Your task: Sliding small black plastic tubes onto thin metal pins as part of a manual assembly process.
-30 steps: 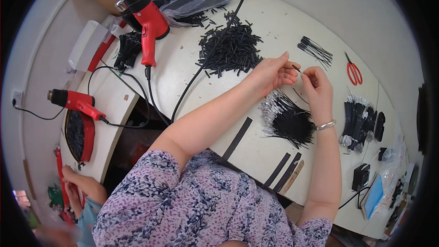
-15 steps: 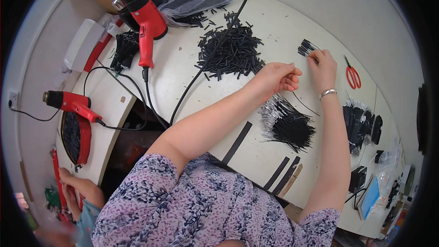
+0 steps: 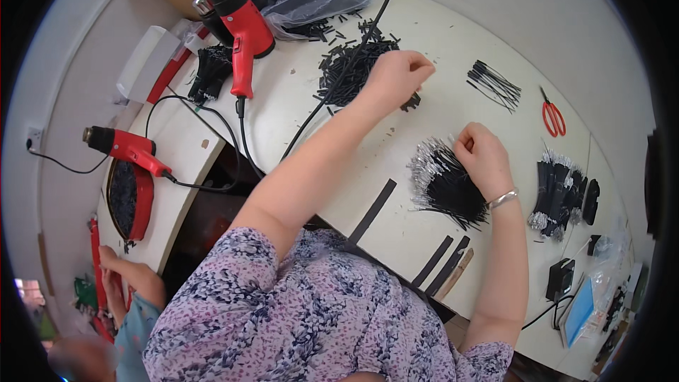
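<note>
My left hand [image 3: 397,79] is over the right side of a pile of short black tubes [image 3: 346,74], its fingers pinched together; anything between them is too small to make out. Nearer me, my right hand [image 3: 486,160] has thumb and forefinger closed at the upper right edge of a heap of thin black wires [image 3: 453,187] with silvery ends. The wire heap partly hides what those fingertips touch. A small row of black wires with thicker sleeved ends [image 3: 494,86] lies farther back, apart from both hands.
Red-handled scissors [image 3: 553,117] and bundled wires [image 3: 555,187] lie to the right. Red heat guns [image 3: 246,32] [image 3: 131,150] with black cables stand left. A black rod [image 3: 368,28] crosses above the tubes. Dark strips [image 3: 373,211] lie near the front edge. Another person's arm [image 3: 134,272] is at lower left.
My right hand has left the small wire row and come nearer, to the wire heap. My left hand has moved left and away, to the tube pile. The view has shifted slightly.
</note>
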`<state>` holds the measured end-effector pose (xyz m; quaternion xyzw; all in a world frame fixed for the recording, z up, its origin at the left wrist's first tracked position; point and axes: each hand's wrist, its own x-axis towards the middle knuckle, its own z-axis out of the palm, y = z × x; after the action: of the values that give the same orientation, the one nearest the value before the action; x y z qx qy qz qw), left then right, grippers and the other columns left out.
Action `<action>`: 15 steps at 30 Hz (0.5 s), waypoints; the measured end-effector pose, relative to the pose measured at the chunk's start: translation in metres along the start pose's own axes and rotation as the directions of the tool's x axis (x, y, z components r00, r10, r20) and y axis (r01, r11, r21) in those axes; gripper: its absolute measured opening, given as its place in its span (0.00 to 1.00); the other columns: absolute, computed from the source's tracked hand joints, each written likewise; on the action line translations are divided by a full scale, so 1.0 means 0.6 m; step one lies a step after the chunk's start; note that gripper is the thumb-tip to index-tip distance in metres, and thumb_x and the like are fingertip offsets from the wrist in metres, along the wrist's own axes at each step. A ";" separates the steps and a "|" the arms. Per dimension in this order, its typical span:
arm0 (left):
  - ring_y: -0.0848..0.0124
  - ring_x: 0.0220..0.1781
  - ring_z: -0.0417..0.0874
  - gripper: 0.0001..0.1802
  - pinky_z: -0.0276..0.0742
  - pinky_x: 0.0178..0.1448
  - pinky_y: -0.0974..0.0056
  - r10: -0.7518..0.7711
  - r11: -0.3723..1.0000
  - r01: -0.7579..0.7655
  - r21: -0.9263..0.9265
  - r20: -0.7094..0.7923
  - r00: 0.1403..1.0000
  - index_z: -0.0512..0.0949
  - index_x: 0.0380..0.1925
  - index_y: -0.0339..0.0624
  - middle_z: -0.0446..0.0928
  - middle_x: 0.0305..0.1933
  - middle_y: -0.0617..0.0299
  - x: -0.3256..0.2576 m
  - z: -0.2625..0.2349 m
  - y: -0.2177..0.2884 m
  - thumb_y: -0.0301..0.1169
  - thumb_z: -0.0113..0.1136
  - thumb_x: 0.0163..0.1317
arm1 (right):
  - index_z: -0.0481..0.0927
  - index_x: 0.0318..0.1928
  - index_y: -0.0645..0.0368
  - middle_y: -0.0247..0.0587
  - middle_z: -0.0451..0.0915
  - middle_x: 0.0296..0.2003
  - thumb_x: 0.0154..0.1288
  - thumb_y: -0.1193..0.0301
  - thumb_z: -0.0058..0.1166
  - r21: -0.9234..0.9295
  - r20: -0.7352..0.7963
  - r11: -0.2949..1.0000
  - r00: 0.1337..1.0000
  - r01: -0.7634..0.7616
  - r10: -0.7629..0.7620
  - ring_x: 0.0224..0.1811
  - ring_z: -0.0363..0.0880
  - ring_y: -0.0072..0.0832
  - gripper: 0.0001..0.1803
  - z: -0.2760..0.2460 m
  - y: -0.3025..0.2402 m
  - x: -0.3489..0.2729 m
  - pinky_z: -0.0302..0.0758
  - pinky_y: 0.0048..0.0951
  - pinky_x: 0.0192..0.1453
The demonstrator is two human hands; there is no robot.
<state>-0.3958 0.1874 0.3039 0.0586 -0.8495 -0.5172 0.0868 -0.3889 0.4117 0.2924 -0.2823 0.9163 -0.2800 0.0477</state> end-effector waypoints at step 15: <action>0.59 0.40 0.81 0.05 0.77 0.44 0.56 0.289 0.433 -0.359 0.827 0.250 0.924 0.80 0.29 0.44 0.77 0.35 0.58 0.040 -0.003 -0.045 0.32 0.59 0.56 | 0.74 0.35 0.64 0.35 0.75 0.23 0.63 0.75 0.55 0.484 -0.183 0.875 0.974 -0.028 0.133 0.24 0.71 0.22 0.05 0.009 0.021 0.015 0.72 0.24 0.32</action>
<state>-0.4185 0.1689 0.2827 -0.0882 -0.9896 -0.0009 0.1137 -0.4012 0.4127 0.2816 -0.1920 0.8295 -0.5236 0.0303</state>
